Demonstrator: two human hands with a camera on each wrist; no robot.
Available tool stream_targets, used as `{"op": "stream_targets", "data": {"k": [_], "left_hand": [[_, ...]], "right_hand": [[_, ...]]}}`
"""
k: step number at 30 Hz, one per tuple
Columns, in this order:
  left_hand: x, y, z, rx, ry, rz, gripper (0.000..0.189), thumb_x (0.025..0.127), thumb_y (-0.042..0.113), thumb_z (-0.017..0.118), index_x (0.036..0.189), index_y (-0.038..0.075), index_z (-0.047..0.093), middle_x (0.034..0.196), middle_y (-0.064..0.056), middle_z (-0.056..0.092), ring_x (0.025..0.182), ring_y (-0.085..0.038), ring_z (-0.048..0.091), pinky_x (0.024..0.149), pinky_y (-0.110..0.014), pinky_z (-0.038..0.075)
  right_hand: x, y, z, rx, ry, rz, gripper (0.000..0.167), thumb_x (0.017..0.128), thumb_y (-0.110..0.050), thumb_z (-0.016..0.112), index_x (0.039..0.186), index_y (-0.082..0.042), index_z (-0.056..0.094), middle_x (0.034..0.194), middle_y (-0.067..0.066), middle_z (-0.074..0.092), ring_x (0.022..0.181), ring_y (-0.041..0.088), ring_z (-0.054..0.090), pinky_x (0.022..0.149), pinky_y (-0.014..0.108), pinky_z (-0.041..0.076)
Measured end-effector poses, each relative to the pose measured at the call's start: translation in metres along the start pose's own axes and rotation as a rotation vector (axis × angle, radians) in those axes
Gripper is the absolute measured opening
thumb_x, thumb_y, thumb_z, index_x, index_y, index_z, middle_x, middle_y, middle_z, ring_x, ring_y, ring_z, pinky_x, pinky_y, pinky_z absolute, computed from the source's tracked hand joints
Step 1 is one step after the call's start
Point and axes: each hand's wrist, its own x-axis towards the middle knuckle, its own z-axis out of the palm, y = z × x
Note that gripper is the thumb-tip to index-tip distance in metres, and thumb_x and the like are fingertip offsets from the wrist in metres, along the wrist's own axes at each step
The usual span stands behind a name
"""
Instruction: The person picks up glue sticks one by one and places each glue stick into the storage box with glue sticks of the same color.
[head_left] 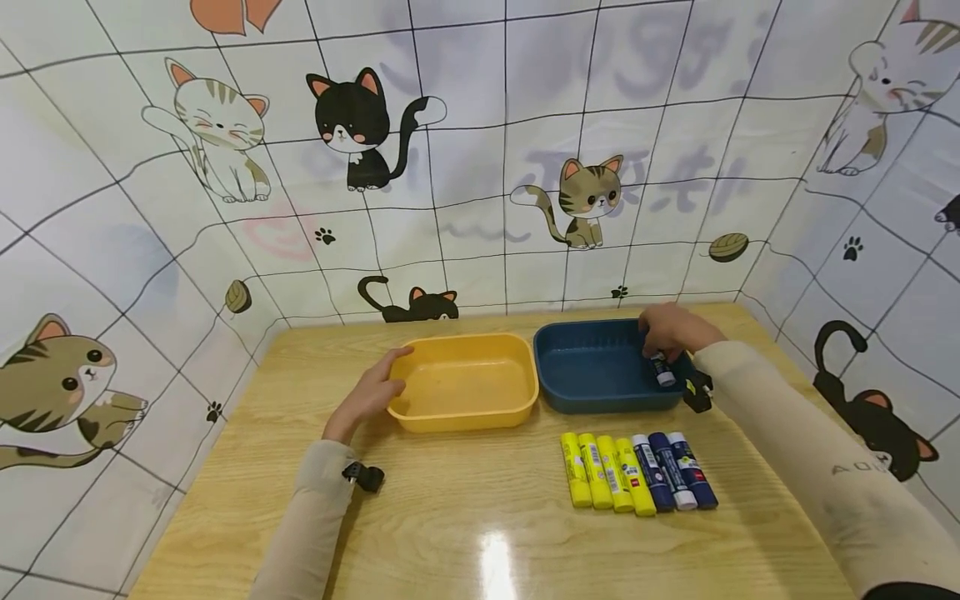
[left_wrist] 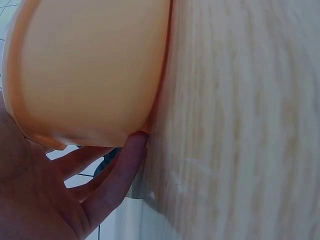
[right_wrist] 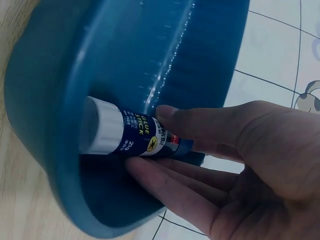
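Note:
My right hand [head_left: 667, 329] pinches a dark blue glue stick [right_wrist: 145, 132] with a white end between thumb and fingers. The stick is tilted inside the blue bin [head_left: 600, 406], at its right end. My left hand [head_left: 371, 392] rests at the left end of the yellow bin [head_left: 465, 421]. In the left wrist view its fingers [left_wrist: 122, 172] lie fairly straight along the bin's outer wall, one fingertip low by the tabletop. On the table in front of the blue bin, several yellow glue sticks [head_left: 607, 473] lie in a row beside three dark blue glue sticks [head_left: 672, 472].
The two bins stand side by side near the back of the wood-grain table [head_left: 450, 517]. A white grid-patterned cloth [head_left: 465, 208] with cartoon cats rises behind and at both sides. Small black devices [head_left: 365, 477] are on both wrists.

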Motion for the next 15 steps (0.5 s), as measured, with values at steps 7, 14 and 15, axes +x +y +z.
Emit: {"op": "stream_targets", "data": {"k": [7,14,15], "left_hand": [[-0.004,-0.001,0.001,-0.009,-0.010,-0.006,0.068,0.094,0.007,0.048,0.160,0.017,0.035,0.164,-0.019,0.036,0.118,-0.035,0.052,0.088,-0.039,0.045],[-0.002,0.001,0.001,0.002,0.000,0.007,0.069,0.093,0.007,0.048,0.160,0.016,0.035,0.166,-0.018,0.033,0.135,-0.036,0.044,0.107,-0.049,0.037],[-0.001,0.001,0.001,0.006,0.002,0.009,0.069,0.093,0.007,0.048,0.160,0.016,0.035,0.167,-0.018,0.033,0.136,-0.036,0.043,0.109,-0.050,0.036]], "right_hand": [[0.007,0.001,0.011,-0.054,0.010,-0.037,0.055,0.091,-0.004,0.072,0.135,0.020,0.052,0.115,0.036,0.065,0.064,0.025,0.072,0.059,0.035,0.060],[0.009,0.000,0.015,-0.072,0.008,0.002,0.052,0.092,-0.004,0.071,0.135,0.018,0.054,0.133,0.043,0.054,0.065,0.024,0.071,0.058,0.033,0.059],[0.010,-0.001,0.015,-0.071,0.005,0.010,0.051,0.092,-0.004,0.071,0.135,0.018,0.054,0.134,0.043,0.054,0.066,0.024,0.071,0.059,0.033,0.059]]}}
